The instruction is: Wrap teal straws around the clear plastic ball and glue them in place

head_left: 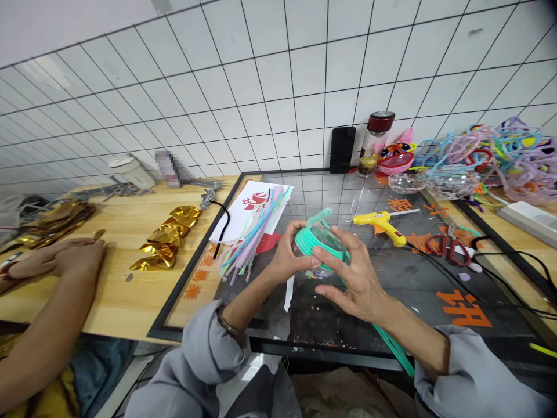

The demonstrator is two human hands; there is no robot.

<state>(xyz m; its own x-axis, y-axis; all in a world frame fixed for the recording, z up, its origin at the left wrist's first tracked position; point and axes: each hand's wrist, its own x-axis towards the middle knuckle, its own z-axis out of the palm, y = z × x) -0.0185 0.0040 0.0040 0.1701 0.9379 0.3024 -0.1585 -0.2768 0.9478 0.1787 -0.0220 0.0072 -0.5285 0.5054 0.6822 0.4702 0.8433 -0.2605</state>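
Note:
Between my two hands is a clear plastic ball (324, 235) with green fuzzy-looking strands (308, 239) wound around it in several turns. One strand end (319, 217) sticks up loose at its top. My left hand (289, 255) grips the ball from the left, thumb along its near side. On the right, my right hand (357, 276) presses its fingers on the ball's side and the wound strands, with its thumb held lower and apart. More green strands (394, 348) trail down under my right wrist. The ball's underside is partly hidden.
A yellow glue gun (378, 223) and red-handled scissors (450, 249) lie to the right, with black cords near them. Pastel pipe cleaners (255, 232) rest on white paper (226, 223). Gold foil (169, 241) and another person's hands (65, 258) are at left. A glass bottle (372, 145) stands behind.

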